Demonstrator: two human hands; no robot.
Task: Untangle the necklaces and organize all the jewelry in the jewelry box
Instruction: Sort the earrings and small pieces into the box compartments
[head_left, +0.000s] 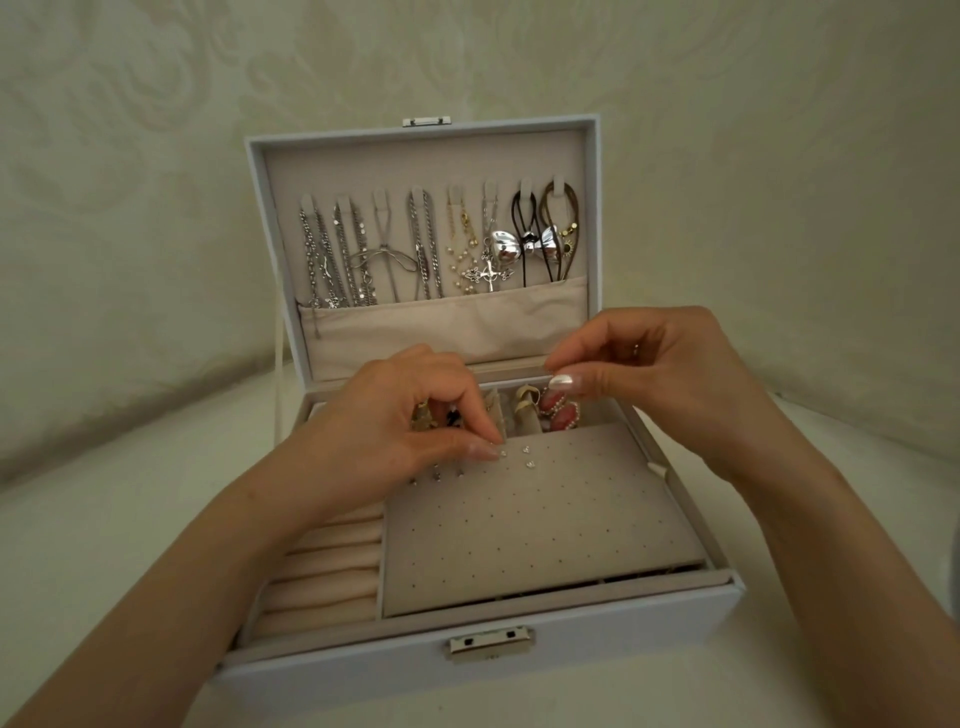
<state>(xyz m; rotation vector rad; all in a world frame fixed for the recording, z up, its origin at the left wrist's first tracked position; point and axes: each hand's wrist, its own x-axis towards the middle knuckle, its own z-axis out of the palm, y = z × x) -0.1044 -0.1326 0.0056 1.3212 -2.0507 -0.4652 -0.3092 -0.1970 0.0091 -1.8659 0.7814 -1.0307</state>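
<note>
white jewelry box (623, 629) sits open on the pale tabletop (104, 571), its lid (251, 208) standing upright at the back. necklaces (421, 244) hang side by side from the hooks inside the lid, their lower ends tucked into a beige pocket (447, 327). in the tray, a grey perforated earring panel (545, 519) fills the right part, with cream ring rolls (327, 577) just beside it on the left. the left hand (405, 415) is over the panel's far left corner, thumb and forefinger pinching a small stud earring (503, 453) against it; a few other studs (527, 457) sit near it on the panel. the right hand (665, 364) hovers above the back compartments, where red beaded pieces (563, 413) lie. its thumb and forefinger tips meet, but i cannot tell whether anything is between them. the hands are apart.
</note>
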